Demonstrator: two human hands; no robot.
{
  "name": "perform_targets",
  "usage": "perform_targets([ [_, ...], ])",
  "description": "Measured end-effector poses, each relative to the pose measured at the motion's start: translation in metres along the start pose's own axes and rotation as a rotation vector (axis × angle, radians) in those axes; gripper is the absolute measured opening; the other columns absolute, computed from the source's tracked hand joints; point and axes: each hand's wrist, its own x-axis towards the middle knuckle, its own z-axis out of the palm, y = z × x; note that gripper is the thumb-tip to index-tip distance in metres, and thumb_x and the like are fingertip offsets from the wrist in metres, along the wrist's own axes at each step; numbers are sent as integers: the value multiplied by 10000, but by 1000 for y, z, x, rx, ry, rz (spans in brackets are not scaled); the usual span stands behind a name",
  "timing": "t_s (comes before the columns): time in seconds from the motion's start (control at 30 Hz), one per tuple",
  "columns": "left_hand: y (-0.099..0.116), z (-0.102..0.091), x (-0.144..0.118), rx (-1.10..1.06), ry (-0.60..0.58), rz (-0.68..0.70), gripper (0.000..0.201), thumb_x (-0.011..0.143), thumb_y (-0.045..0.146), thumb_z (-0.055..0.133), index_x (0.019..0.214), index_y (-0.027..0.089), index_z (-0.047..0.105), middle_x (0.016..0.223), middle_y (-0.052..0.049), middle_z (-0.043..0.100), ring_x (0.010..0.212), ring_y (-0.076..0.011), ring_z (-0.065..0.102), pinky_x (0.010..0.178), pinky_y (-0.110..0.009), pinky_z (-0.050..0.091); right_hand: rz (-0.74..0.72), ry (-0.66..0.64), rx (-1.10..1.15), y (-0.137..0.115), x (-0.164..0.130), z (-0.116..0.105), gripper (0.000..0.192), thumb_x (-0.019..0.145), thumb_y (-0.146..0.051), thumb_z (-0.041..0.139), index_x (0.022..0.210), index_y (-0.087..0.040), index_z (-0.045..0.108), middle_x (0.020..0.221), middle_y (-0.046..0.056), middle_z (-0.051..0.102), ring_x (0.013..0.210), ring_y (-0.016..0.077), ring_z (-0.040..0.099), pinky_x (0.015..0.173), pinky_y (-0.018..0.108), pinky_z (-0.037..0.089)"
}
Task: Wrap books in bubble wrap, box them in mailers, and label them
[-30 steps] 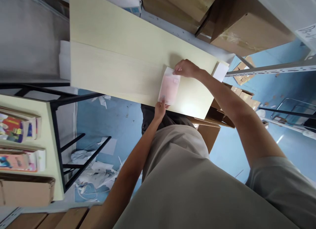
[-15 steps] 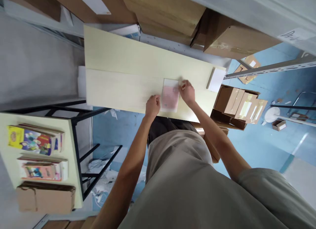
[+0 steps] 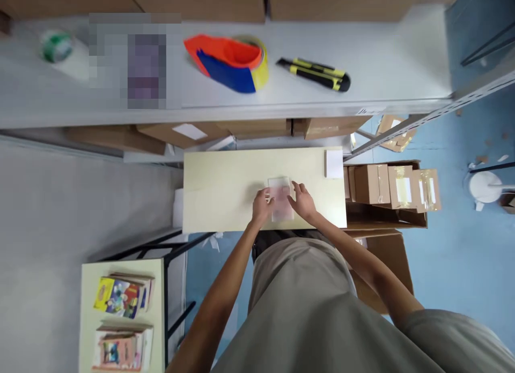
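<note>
1. On my far left, at about eight o'clock, I see a small side table [image 3: 86, 330] carrying stacked picture books [image 3: 120, 297].
2. Up at eleven o'clock a grey shelf [image 3: 382, 67] runs across the top; a green roll [image 3: 56, 44] sits at its left end.
3. Further along that shelf, near twelve o'clock, lies a tape dispenser [image 3: 231, 61] in red and blue with a yellow roll, and just to its right a yellow-and-black box cutter [image 3: 316, 74].
4. Below the shelf, in the middle, is the pale worktable [image 3: 221, 190].
5. My left hand [image 3: 262, 205] rests on the left edge of a clear sleeve [image 3: 280, 198] with a pinkish sheet inside. The fingers are curled against it; I cannot tell whether they pinch it or just press.
6. The sleeve lies flat at the table's centre, toward the near edge, between both hands.
7. My right hand [image 3: 302, 201] touches the sleeve's right edge, fingers spread and flat, nothing clasped.
8. At two o'clock from the sleeve a white pad [image 3: 334, 163] sits on the table's far right corner.
9. Beyond the table, at three o'clock, stand taped cardboard boxes [image 3: 390, 182] on a blue floor [image 3: 462, 244].
</note>
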Motion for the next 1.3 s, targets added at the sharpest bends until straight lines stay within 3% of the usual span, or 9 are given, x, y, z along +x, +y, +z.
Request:
perform_targets([
  [0.23, 167, -64, 35, -24, 184, 741, 317, 1091, 186, 612, 1378, 244, 732, 1354, -109, 783, 1194, -225, 805, 1124, -384, 651, -363, 496, -88, -69, 5, -153, 641, 1157, -496, 452, 1766, -296, 458, 1588, 210, 620, 1515, 418, 611, 1141, 592, 655],
  [0.4, 285, -114, 63, 61, 308, 962, 410, 1088, 127, 533, 1434, 239, 722, 1433, -119, 749, 1274, -227, 768, 1166, -362, 618, -494, 685, -234, -120, 60, -256, 599, 1125, -372, 473, 1688, -177, 536, 1593, 228, 634, 1493, 416, 587, 1272, 591, 511],
  [0.5, 319, -129, 78, 104, 336, 942, 442, 1053, 90, 540, 1431, 231, 722, 1436, -124, 748, 1246, -238, 768, 1137, -376, 631, -434, 617, -334, -136, 93, -288, 584, 1071, -312, 554, 1616, -103, 585, 1560, 276, 662, 1432, 453, 601, 1225, 602, 505],
  [0.6, 326, -136, 82, 130, 340, 928, 440, 1021, 70, 567, 1395, 221, 742, 1417, -123, 755, 1208, -244, 777, 1125, -386, 634, -352, 501, -413, -140, 111, -295, 512, 1061, -273, 590, 1537, -92, 637, 1501, 296, 708, 1385, 459, 618, 1189, 601, 517],
  [0.77, 299, -140, 71, 124, 328, 916, 422, 1026, 93, 572, 1380, 230, 757, 1405, -114, 765, 1189, -240, 769, 1131, -386, 626, -364, 456, -450, -126, 124, -288, 475, 1027, -122, 530, 1475, -115, 686, 1494, 279, 717, 1388, 419, 616, 1181, 574, 530],
  [0.9, 243, -125, 68, 87, 286, 840, 402, 1046, 119, 565, 1383, 211, 765, 1392, -113, 766, 1163, -217, 774, 1100, -335, 624, -374, 498, -434, -103, 140, -291, 407, 1064, -174, 557, 1438, -102, 699, 1473, 289, 722, 1394, 443, 624, 1199, 643, 511],
  [1.1, 80, -69, 66, 86, 123, 443, 379, 1029, 112, 609, 1357, 203, 774, 1391, -114, 789, 1031, -198, 790, 1023, -331, 642, -512, 577, -310, -57, 110, -270, 420, 1178, -411, 478, 1450, -153, 670, 1432, 202, 706, 1393, 360, 634, 1236, 563, 514],
  [1.2, -6, -41, 48, 138, 20, 142, 392, 998, 83, 627, 1350, 191, 763, 1307, -112, 818, 999, -214, 794, 1050, -377, 649, -548, 588, -240, -33, 68, -224, 483, 1044, -336, 668, 1519, -255, 629, 1422, 141, 685, 1363, 372, 641, 1203, 628, 567],
  [1.3, -60, -17, 26, 194, -69, 23, 464, 968, 68, 640, 1408, 180, 739, 1310, -127, 801, 1009, -228, 789, 1078, -410, 648, -514, 437, -187, -4, 36, -154, 498, 992, -314, 674, 1482, -225, 662, 1361, 154, 691, 1323, 383, 669, 1149, 656, 607],
])
